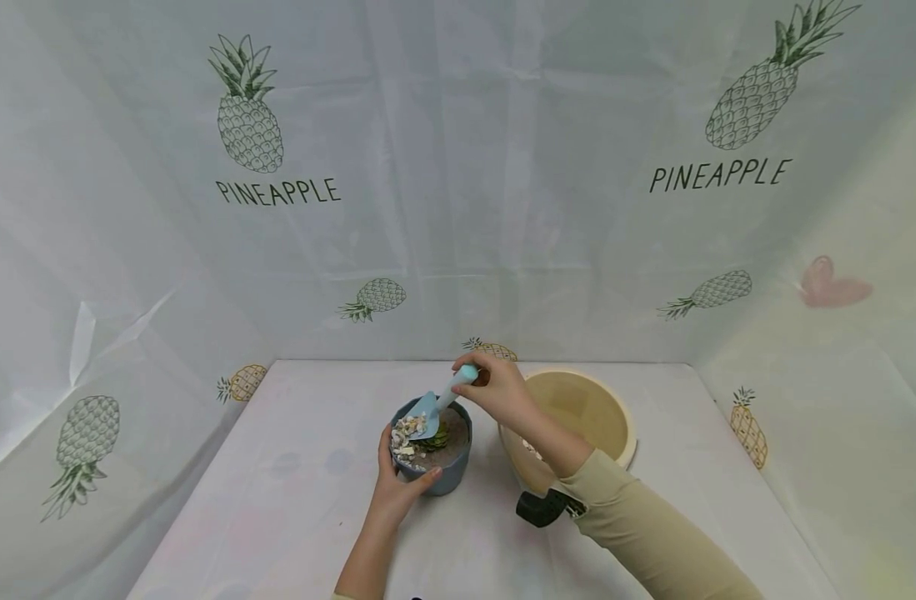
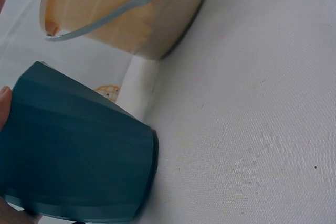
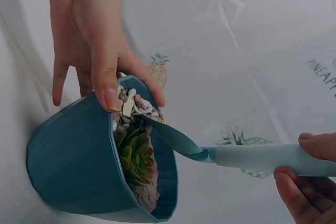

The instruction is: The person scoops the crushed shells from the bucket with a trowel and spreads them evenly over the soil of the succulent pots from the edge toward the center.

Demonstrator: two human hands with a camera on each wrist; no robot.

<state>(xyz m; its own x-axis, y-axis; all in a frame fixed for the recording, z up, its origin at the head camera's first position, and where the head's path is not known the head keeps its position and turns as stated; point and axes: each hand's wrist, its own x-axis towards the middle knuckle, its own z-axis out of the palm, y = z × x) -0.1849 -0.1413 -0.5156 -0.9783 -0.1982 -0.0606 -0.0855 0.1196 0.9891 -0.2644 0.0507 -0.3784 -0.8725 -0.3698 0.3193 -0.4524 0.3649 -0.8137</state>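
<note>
A blue-grey pot [image 1: 444,477] [image 2: 73,156] [image 3: 79,166] stands on the white table [image 1: 292,483]; it holds brown soil, a green succulent [image 1: 437,437] [image 3: 135,156] and white pebbles [image 1: 405,437] [image 3: 128,106]. My left hand [image 1: 397,487] [image 3: 92,51] grips the pot's near side, thumb over the rim. My right hand [image 1: 503,392] [image 3: 304,177] holds the handle of a light blue trowel [image 1: 438,404] [image 3: 236,156], whose blade rests among the pebbles in the pot.
A cream bowl [image 1: 578,417] [image 2: 126,14] sits just right of the pot, under my right forearm. A black wrist device [image 1: 542,507] hangs at my right sleeve. Pineapple-print sheeting [image 1: 458,192] walls in the table behind and at both sides.
</note>
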